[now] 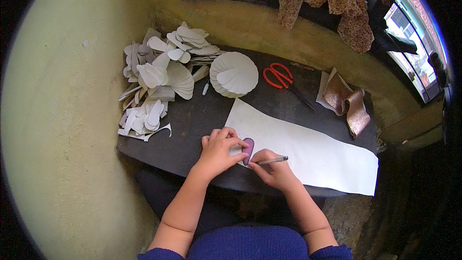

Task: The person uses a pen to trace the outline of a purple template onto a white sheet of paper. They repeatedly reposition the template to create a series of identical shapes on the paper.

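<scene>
Dark tabletop [187, 127]: one purple oval [249, 150], one held pen [273, 161].

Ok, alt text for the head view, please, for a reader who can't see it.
A person's left hand holds a purple oblong piece against a white sheet; the right hand holds a pen beside it. On the dark table lie red-handled scissors and pale cut-out pieces.

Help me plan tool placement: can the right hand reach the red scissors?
Probably yes: only white sheet and tabletop separate the right hand from the scissors, but that hand holds a pen.
</scene>
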The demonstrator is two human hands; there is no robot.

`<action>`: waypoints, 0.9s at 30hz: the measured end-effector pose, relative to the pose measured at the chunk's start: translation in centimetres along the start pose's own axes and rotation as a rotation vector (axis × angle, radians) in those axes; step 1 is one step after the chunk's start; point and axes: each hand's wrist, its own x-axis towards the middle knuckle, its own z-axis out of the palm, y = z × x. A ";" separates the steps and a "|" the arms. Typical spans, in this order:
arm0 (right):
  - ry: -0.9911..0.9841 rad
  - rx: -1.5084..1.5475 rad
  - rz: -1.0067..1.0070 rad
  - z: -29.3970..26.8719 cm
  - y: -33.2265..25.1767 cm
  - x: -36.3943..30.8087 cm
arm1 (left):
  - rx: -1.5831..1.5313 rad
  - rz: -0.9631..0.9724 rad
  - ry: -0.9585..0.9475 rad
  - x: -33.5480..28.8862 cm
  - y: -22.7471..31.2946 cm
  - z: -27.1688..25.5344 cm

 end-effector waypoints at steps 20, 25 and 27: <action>0.018 -0.011 -0.176 0.6 0.3 -0.3 | -0.019 0.002 0.022 -0.1 0.1 0.1; 0.034 -0.032 -0.169 0.5 0.4 -0.4 | -0.003 -0.003 0.013 0.0 0.1 0.2; 0.048 -0.033 -0.161 0.6 0.5 -0.4 | -0.002 -0.003 0.013 -0.1 0.1 0.1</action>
